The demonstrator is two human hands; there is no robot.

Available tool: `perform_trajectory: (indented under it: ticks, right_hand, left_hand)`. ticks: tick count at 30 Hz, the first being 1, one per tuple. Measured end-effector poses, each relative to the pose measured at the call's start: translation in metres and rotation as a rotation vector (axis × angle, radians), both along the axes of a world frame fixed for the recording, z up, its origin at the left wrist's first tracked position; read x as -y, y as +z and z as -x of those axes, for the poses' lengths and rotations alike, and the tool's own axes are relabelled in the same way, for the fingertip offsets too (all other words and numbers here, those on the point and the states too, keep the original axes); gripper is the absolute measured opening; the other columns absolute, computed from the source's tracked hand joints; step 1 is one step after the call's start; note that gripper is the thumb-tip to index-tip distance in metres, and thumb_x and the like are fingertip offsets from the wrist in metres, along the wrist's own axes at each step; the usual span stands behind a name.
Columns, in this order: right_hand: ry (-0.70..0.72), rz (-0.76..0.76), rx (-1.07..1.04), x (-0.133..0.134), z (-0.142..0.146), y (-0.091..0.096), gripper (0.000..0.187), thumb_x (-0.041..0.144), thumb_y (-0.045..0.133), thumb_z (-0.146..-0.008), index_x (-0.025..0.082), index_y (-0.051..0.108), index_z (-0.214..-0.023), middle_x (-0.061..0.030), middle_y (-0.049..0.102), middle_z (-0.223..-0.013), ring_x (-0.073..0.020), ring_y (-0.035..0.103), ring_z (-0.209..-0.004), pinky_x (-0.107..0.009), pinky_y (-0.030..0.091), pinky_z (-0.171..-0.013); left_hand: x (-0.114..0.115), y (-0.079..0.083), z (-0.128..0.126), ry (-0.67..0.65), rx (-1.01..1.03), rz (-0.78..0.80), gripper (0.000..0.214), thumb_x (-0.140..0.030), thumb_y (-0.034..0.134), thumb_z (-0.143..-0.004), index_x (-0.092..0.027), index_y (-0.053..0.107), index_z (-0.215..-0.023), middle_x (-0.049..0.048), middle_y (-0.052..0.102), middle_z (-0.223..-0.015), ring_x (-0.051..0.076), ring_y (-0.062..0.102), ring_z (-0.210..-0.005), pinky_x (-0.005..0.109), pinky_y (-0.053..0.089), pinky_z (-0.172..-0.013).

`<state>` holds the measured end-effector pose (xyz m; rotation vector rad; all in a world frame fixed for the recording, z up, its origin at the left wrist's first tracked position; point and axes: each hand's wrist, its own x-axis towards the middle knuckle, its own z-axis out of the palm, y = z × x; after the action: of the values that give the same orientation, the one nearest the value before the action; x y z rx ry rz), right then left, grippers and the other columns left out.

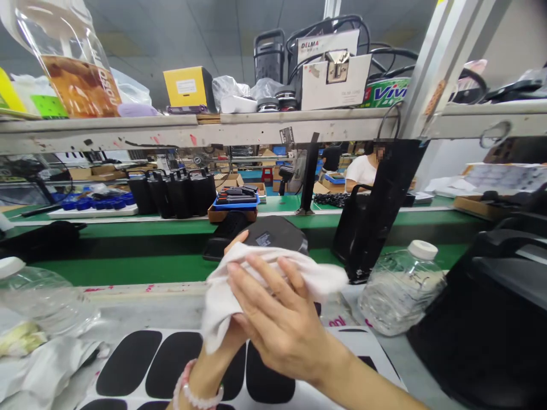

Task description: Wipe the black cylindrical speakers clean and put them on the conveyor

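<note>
A white cloth [325,279] is draped over a rounded black device [277,233] in front of me. My right hand [282,324] lies on the cloth with its fingers stretched out and spread, pressing it against the device. My left hand [222,356], with a pink bead bracelet at the wrist, comes up from below and is mostly hidden behind the cloth and the right hand. One fingertip shows at the device's upper left edge, so it appears to grip the device from underneath.
A white sheet of black oval pads [171,359] lies under my hands. Clear plastic bottles stand at the right [399,290] and left [38,296]. A large black casing [491,319] fills the right. Beyond run a green conveyor [128,267], black boxes [171,193] and a cluttered shelf [213,128]. A person in white [363,168] sits far off.
</note>
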<state>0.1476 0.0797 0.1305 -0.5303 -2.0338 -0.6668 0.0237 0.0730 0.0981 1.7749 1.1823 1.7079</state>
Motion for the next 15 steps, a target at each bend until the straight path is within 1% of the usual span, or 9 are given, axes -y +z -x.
perform_trajectory:
  ticks: [1,3,6,7,8,10,12,13,15]
  right_hand:
    - [-0.025,-0.037,0.07,0.0,0.002,0.001,0.033,0.018,0.053,-0.095,0.009,0.064,-0.125,-0.0047,0.058,-0.14,-0.0243,0.043,-0.139,-0.04,0.013,-0.125]
    - [-0.036,-0.026,0.037,-0.003,-0.001,0.006,0.034,0.017,0.05,-0.095,0.01,0.064,-0.126,-0.0054,0.061,-0.136,-0.0239,0.048,-0.136,-0.041,0.018,-0.124]
    - [-0.015,0.125,-0.254,-0.009,-0.009,0.013,0.038,0.016,0.041,-0.098,0.012,0.061,-0.13,-0.011,0.064,-0.132,-0.0226,0.051,-0.133,-0.044,0.037,-0.115]
    - [-0.021,0.161,-0.302,-0.01,-0.01,0.015,0.038,0.016,0.04,-0.099,0.012,0.061,-0.13,-0.012,0.064,-0.132,-0.0235,0.05,-0.134,-0.045,0.039,-0.113]
    - [-0.025,0.172,-0.301,-0.009,-0.01,0.016,0.037,0.017,0.041,-0.099,0.013,0.062,-0.129,-0.0115,0.063,-0.133,-0.0242,0.048,-0.136,-0.046,0.038,-0.113]
    - [-0.018,0.133,-0.21,-0.006,-0.009,0.017,0.035,0.018,0.045,-0.098,0.016,0.064,-0.127,-0.0069,0.063,-0.134,-0.0246,0.042,-0.14,-0.047,0.027,-0.119]
    - [-0.019,0.114,-0.168,-0.005,-0.014,0.018,0.033,0.021,0.046,-0.098,0.019,0.065,-0.125,-0.0031,0.065,-0.132,-0.024,0.041,-0.141,-0.047,0.018,-0.121]
    - [-0.026,0.149,-0.196,-0.007,-0.019,0.019,0.034,0.023,0.043,-0.1,0.019,0.065,-0.125,-0.0035,0.065,-0.132,-0.0236,0.042,-0.14,-0.046,0.019,-0.121]
    - [-0.053,0.315,-0.33,-0.015,-0.035,0.02,0.037,0.03,0.039,-0.102,0.018,0.067,-0.123,-0.0061,0.064,-0.133,-0.0242,0.047,-0.136,-0.044,0.03,-0.115]
  left_hand:
    - [0.002,-0.002,-0.002,0.023,-0.001,0.023,0.069,-0.045,0.066,-0.085,-0.036,0.035,-0.146,0.0091,0.044,-0.153,0.039,0.045,-0.137,0.052,0.056,-0.094]
    - [0.001,0.0,-0.006,0.063,0.014,0.049,0.068,-0.046,0.068,-0.083,-0.035,0.04,-0.143,0.0073,0.046,-0.152,0.039,0.046,-0.137,0.052,0.056,-0.094]
    - [-0.011,0.011,-0.007,0.091,0.067,0.027,0.083,-0.043,0.086,-0.06,-0.029,0.045,-0.132,0.0082,0.056,-0.139,0.036,0.057,-0.127,0.052,0.054,-0.099]
    - [-0.015,0.015,-0.006,0.068,0.083,0.021,0.085,-0.04,0.088,-0.056,-0.028,0.046,-0.129,0.0086,0.06,-0.133,0.035,0.061,-0.121,0.052,0.054,-0.099]
    - [-0.018,0.017,-0.004,0.025,0.09,0.013,0.083,-0.038,0.088,-0.058,-0.027,0.045,-0.128,0.0088,0.062,-0.129,0.033,0.064,-0.117,0.052,0.055,-0.097]
    - [-0.019,0.018,-0.001,-0.085,0.092,-0.014,0.072,-0.038,0.08,-0.07,-0.029,0.042,-0.131,0.0085,0.064,-0.127,0.031,0.065,-0.115,0.049,0.056,-0.096]
    - [-0.018,0.018,-0.001,-0.099,0.078,-0.025,0.071,-0.039,0.078,-0.072,-0.029,0.041,-0.132,0.0081,0.061,-0.129,0.032,0.063,-0.118,0.048,0.054,-0.098]
    - [-0.016,0.018,-0.002,-0.06,0.077,-0.015,0.076,-0.039,0.081,-0.068,-0.028,0.042,-0.132,0.0085,0.059,-0.131,0.033,0.061,-0.12,0.049,0.053,-0.1]
    - [-0.013,0.02,-0.005,0.014,0.091,0.022,0.086,-0.037,0.087,-0.058,-0.026,0.043,-0.13,0.0097,0.058,-0.13,0.033,0.061,-0.118,0.052,0.05,-0.101]
